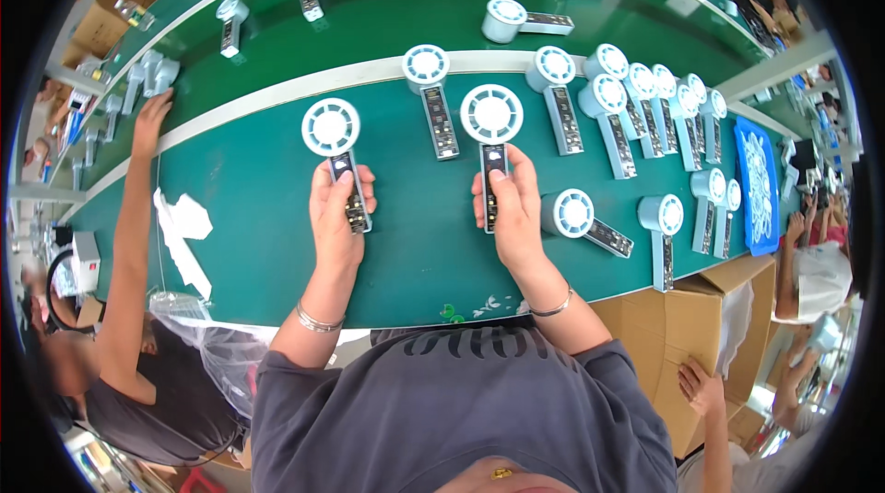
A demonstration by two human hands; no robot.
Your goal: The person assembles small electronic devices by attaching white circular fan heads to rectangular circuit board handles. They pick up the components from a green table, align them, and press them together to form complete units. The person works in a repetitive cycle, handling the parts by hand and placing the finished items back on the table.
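My left hand (339, 215) is closed round the handle of a pale blue handheld fan (331, 127), its thumb lying on the dark circuit board set in the handle. A second handheld fan (491, 114) is gripped the same way by my right hand (513, 207). Both fans stand head-up over the green bench, their round slotted heads facing me. Beyond and between them lies another fan (430, 106). Close to my right hand rest a fan with a tilted handle (590, 219) and one nearer the edge (661, 235).
Several fans (636, 97) cluster at the right, beside a blue tray (758, 184) of white rings. A green conveyor belt (387, 9) beyond a pale rail carries more fans. White scraps (184, 235) lie at left. Co-workers flank me, one arm (138, 189) reaching to the belt. A cardboard box (682, 336) stands lower right.
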